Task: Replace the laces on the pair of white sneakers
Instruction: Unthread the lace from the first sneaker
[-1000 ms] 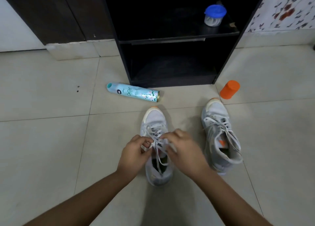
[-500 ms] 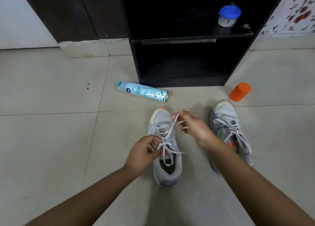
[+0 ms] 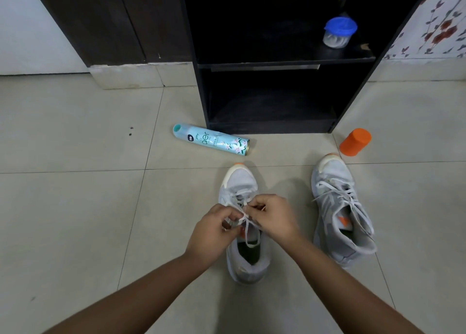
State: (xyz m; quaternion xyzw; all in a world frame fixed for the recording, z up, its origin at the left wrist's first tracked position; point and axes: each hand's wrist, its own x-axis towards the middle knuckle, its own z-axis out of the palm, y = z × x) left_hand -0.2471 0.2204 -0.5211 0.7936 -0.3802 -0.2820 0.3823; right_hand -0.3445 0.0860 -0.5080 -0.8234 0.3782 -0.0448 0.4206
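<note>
The sneaker being laced (image 3: 242, 186) sits upright on the tiled floor (image 3: 75, 207) right in front of the person, toe pointing away. Both hands meet over its middle eyelets. The left hand (image 3: 211, 235) has a closed grip, its fingers curled and pinching the white lace (image 3: 247, 230) just above the tongue. The right hand (image 3: 273, 219) also has a closed grip on the lace, with a short end sticking out past its knuckles. A loose loop of lace hangs down over the tongue towards the shoe's opening.

The other sneaker (image 3: 338, 207) stands well to the right, apart from the first and tilted slightly outward. A pale blue spray can (image 3: 211, 142) lies on its side beyond the first shoe. An orange cap (image 3: 355, 145) rests near the second shoe's toe. Behind both stands a black shelf unit (image 3: 201, 94), with a clear jar with a blue lid (image 3: 339, 32) on its upper shelf. A wall with a flower pattern (image 3: 433, 23) is at the far right, and dark wooden panels (image 3: 106, 23) are at the left.

Both shoes are white-grey with orange toe tips. The second one's laces are threaded but slack and untied.
</note>
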